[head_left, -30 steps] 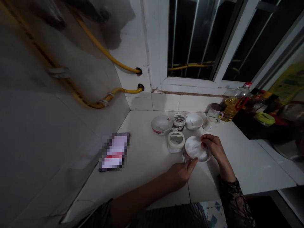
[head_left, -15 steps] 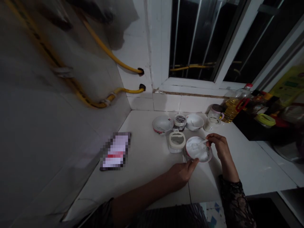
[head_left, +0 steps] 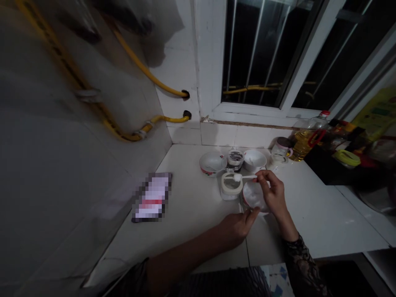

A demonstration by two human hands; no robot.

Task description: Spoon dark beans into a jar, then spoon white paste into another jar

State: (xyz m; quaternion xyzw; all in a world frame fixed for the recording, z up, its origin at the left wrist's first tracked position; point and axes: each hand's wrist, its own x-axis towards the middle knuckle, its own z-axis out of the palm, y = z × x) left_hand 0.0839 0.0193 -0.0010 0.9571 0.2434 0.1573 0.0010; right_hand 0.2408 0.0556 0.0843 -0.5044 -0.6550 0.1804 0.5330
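A small white spoon (head_left: pixel 247 177) with a white heap on its tip is pinched in my right hand (head_left: pixel 272 193). The spoon's tip hangs over a square jar with a cream-rimmed lid (head_left: pixel 231 189). Right of that jar is a bowl (head_left: pixel 254 196) with white contents, partly covered by my right hand. My left hand (head_left: pixel 238 227) grips the bowl's near rim between thumb and fingers. Behind stand a bowl with a red pattern (head_left: pixel 213 163), a small clear jar (head_left: pixel 235 159) and a white bowl (head_left: pixel 254 160).
A phone (head_left: pixel 152 197) lies at the left on the white counter (head_left: pixel 192 218). At the back right are a glass jar (head_left: pixel 281 150), an oil bottle (head_left: pixel 305 142) and a black box (head_left: pixel 321 165) with several items. Yellow pipes (head_left: pixel 123 134) run along the left wall.
My right hand has moved up and left, lifting the spoon out of the bowl with a white heap on it. The left hand stays at the bowl's rim.
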